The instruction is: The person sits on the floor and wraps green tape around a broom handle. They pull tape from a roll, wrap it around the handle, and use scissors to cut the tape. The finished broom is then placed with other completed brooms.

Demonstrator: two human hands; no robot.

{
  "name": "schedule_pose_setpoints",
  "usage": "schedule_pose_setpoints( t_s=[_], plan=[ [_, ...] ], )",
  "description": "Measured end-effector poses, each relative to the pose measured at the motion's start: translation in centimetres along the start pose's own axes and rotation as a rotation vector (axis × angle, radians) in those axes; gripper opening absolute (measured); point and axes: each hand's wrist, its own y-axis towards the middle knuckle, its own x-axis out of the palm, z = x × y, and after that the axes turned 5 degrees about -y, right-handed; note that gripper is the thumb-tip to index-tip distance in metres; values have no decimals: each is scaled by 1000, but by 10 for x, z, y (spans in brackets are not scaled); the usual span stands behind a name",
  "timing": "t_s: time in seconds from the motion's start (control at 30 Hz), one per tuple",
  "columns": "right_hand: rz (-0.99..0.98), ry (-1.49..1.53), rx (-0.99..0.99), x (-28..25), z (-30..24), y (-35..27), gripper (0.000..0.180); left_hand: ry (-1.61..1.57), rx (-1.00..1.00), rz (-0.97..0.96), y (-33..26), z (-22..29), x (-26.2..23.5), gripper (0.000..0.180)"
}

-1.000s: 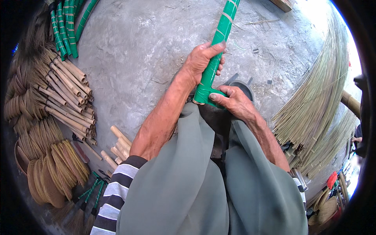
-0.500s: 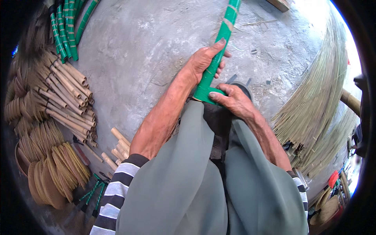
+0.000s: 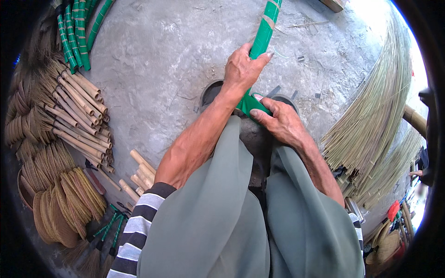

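My left hand (image 3: 242, 69) is wrapped round a green-covered pole (image 3: 264, 37), which slants up and away past the top edge of the view. Pale bands show between the turns of its covering. Near the pole's lower end, by my knees, my right hand (image 3: 282, 121) pinches a glossy green strip (image 3: 259, 109) between thumb and fingers. The strip runs from the pole into that hand. My left hand and wrist hide part of the pole.
At left lie bamboo-handled brooms (image 3: 81, 116), coiled woven bundles (image 3: 69, 204) and green-wrapped handles (image 3: 76, 37). A big sheaf of dry stalks (image 3: 371, 120) is at right. Short bamboo pieces (image 3: 141, 171) rest beside my left arm. A wooden block (image 3: 333, 4) sits at the far edge.
My left hand has turned over on the pole, its back now facing up. The strip in my right hand is pulled out from the pole, and a dark rounded shape shows beside my left wrist.
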Motion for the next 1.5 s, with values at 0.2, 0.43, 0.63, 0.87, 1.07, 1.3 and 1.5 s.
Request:
schedule_pose_setpoints(
  t_s=[0.2,0.43,0.63,0.87,1.07,1.3,1.5],
  plan=[
    [-125,446,178,0,7,13,52,-732,-308,-390,15,21,-18,59],
    [-82,194,204,6,-3,21,54,132,-100,-5,-5,21,-9,59],
    [42,40,158,-3,-12,18,58,-577,-374,-349,3,18,-24,72],
    [103,-156,47,12,-26,21,56,-146,-203,-51,-27,9,-19,35],
    [158,-198,-34,8,-27,14,45,-601,-451,-309,-15,-1,-33,33],
    [209,-239,49,12,-14,15,48,-586,-230,-116,-31,0,-13,41],
    [203,-174,-28,5,-22,2,43,-188,-223,-29,-32,23,-12,35]
  ],
)
